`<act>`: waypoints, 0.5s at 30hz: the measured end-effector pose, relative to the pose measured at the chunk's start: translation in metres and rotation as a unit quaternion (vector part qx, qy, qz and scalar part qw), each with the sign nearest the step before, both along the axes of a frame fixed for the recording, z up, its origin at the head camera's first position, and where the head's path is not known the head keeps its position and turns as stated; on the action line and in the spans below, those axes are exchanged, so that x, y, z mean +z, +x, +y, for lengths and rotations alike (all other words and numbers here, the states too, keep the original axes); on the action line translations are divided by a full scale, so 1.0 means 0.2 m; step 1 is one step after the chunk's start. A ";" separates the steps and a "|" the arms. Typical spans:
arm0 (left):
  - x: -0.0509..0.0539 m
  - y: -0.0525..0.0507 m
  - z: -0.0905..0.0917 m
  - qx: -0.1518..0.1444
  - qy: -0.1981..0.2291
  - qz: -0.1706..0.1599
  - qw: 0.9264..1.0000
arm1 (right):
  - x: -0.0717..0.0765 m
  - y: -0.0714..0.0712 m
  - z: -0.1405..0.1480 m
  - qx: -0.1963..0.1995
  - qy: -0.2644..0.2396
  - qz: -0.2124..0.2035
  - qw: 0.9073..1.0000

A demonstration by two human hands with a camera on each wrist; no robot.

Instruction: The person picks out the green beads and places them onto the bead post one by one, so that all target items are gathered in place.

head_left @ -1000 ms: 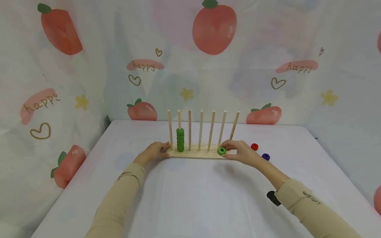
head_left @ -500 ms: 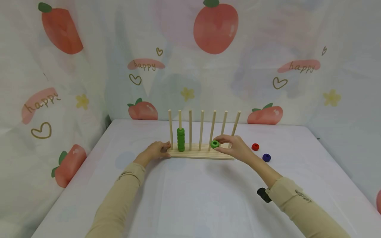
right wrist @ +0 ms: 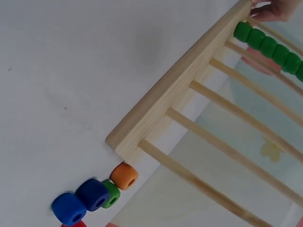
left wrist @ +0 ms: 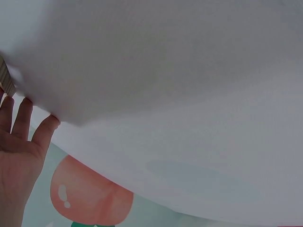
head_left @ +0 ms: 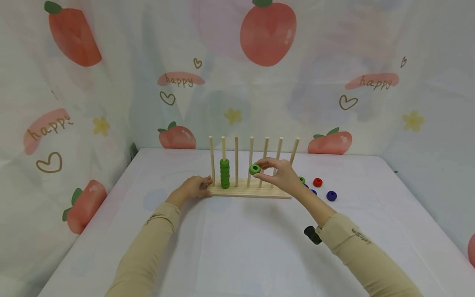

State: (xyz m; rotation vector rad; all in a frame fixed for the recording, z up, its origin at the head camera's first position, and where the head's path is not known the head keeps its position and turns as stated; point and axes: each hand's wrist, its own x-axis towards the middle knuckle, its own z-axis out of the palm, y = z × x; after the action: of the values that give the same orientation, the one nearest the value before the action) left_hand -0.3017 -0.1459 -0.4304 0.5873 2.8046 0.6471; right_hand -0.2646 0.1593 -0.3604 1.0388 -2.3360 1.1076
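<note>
A wooden peg rack (head_left: 245,192) with several upright pegs stands on the table. Its second peg from the left carries a stack of green beads (head_left: 224,175). The left end of the rack's base is gripped by my left hand (head_left: 191,187), thumb at the front. In the left wrist view, the fingers (left wrist: 22,118) reach the base end (left wrist: 6,80) at the edge of the picture. My right hand (head_left: 279,172) pinches a green bead (head_left: 252,170) in front of the middle pegs, above the base. The right wrist view shows neither that hand nor its bead.
Loose beads lie right of the rack: a red bead (head_left: 317,182), a dark blue bead (head_left: 332,196), and others partly behind the right forearm. The right wrist view also shows an orange bead (right wrist: 122,175) by the base end. A printed cloth backdrop (head_left: 237,95) rises behind.
My right hand has moved left and upward with the green bead, from the right-hand pegs to the middle ones. More loose beads show behind the forearm. The left hand stays on the rack.
</note>
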 end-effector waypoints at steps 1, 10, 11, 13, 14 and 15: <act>0.00 0.00 0.00 -0.001 0.000 -0.001 1.000 | 0.01 0.00 -0.01 0.001 0.000 0.003 1.000; -0.02 -0.01 0.00 0.001 0.001 0.000 1.000 | 0.12 -0.02 -0.10 0.001 -0.020 0.049 0.999; -0.02 -0.01 0.00 -0.002 -0.001 0.003 1.000 | 0.13 -0.02 -0.12 0.003 -0.022 0.057 0.998; -0.02 -0.01 0.00 -0.003 0.001 0.001 1.000 | 0.16 -0.03 -0.14 0.009 -0.026 0.069 0.997; -0.02 -0.01 0.00 -0.004 0.000 0.000 1.000 | 0.18 -0.04 -0.15 0.013 -0.026 0.074 0.997; -0.01 -0.01 0.00 -0.004 -0.001 0.000 1.000 | 0.19 -0.04 -0.16 0.017 -0.026 0.079 0.996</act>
State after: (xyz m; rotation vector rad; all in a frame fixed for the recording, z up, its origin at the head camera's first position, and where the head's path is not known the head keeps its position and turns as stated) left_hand -0.3038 -0.1462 -0.4334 0.5981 2.8015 0.6424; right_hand -0.2732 0.1270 -0.3220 1.1082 -2.1621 1.0514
